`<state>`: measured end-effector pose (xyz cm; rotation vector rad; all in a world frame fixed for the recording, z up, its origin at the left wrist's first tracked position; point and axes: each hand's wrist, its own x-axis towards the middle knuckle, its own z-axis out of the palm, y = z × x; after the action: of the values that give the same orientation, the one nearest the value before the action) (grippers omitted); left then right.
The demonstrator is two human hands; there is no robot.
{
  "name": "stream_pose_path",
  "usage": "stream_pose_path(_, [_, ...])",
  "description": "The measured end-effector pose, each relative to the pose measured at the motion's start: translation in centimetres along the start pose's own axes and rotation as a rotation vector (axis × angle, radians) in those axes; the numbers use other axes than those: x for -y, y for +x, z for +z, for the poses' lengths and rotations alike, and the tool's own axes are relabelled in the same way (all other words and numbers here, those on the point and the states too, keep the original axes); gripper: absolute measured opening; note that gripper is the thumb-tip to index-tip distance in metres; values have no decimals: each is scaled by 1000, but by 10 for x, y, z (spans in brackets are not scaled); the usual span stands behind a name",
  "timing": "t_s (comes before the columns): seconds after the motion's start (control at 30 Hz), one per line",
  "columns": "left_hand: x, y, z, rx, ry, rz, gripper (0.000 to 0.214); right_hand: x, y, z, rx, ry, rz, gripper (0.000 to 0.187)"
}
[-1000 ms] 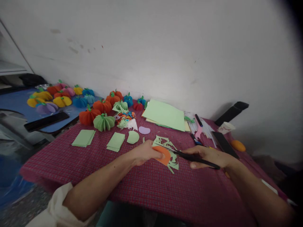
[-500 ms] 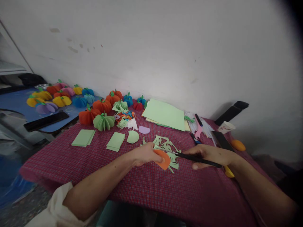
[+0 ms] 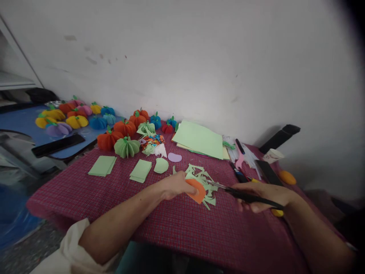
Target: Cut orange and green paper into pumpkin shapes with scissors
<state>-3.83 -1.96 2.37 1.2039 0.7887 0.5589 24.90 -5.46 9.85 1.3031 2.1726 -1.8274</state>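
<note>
My left hand point(image 3: 178, 185) pinches an orange paper piece point(image 3: 197, 191) with a rounded edge; a bit of light green paper shows behind it. Black-handled scissors point(image 3: 245, 195) are gripped in my right hand point(image 3: 264, 193), their blades pointing left, a little apart from the orange piece. Below and behind the paper lies a heap of light green paper scraps point(image 3: 209, 194) on the checked red cloth point(image 3: 171, 228). Left of the heap are a green rounded cut-out point(image 3: 161, 166), a lilac cut-out point(image 3: 175, 157) and two stacks of green paper, one being the nearer stack point(image 3: 140, 171).
Paper pumpkins in several colours, among them a green pumpkin point(image 3: 127, 147), stand at the back left and on a blue table point(image 3: 17, 121). Large green sheets point(image 3: 199, 139) lie by the wall. Toward the right are a paper cup point(image 3: 273, 155), pens and an orange oval object point(image 3: 286, 177).
My right hand has drawn the scissors to the right, so the blades are off the paper. My left hand keeps the orange piece in nearly the same place.
</note>
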Motion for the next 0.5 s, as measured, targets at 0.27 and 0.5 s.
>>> stream_pose_path(0.27, [1,0,-1,20,62,30,22,18,46,45,-594,162,-231,44])
stream_pose_path(0.5, [2,0,0,31,59,64,15,34,85,67,-583,164,-310,45])
